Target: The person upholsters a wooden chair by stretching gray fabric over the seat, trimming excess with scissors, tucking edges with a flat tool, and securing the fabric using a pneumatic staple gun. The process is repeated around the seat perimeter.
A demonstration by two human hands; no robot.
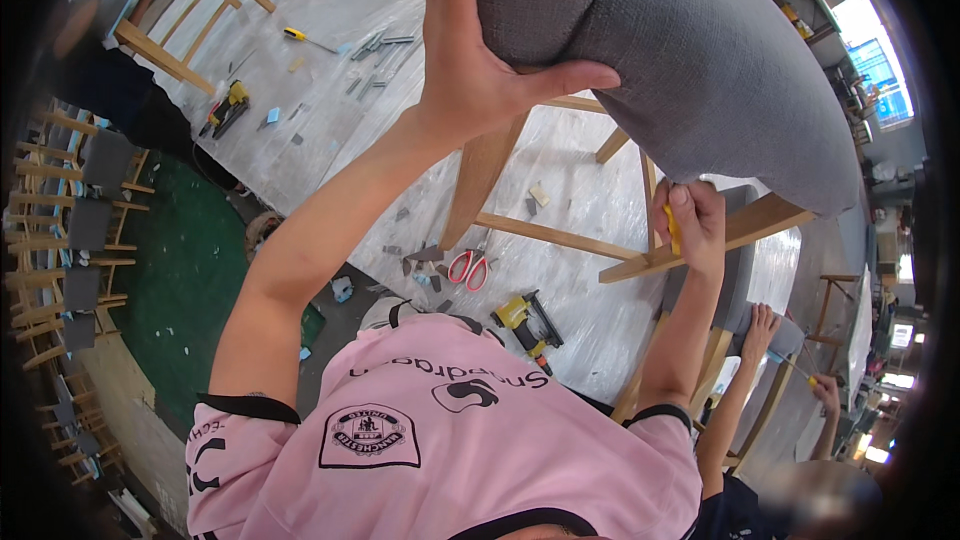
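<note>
A wooden chair with grey upholstery (700,60) stands tilted before me, its cushioned part filling the upper right. My left hand (465,65) holds the cushion at its left end, thumb stretched along the lower edge and fingers against the side; the fingertips run out of view. Below the cushion's lower edge, my right hand (697,220) is closed around a yellow-handled tool (673,230), pointing up at the fabric beside a wooden leg (740,227). The tool's tip is hidden.
The plastic-covered table (390,175) bears red-handled scissors (468,268), a yellow staple gun (527,325), another staple gun (228,108), a screwdriver (305,38), staple strips (380,45) and scraps. At lower right a co-worker's hands work on another chair. Stacked chairs (85,225) stand left.
</note>
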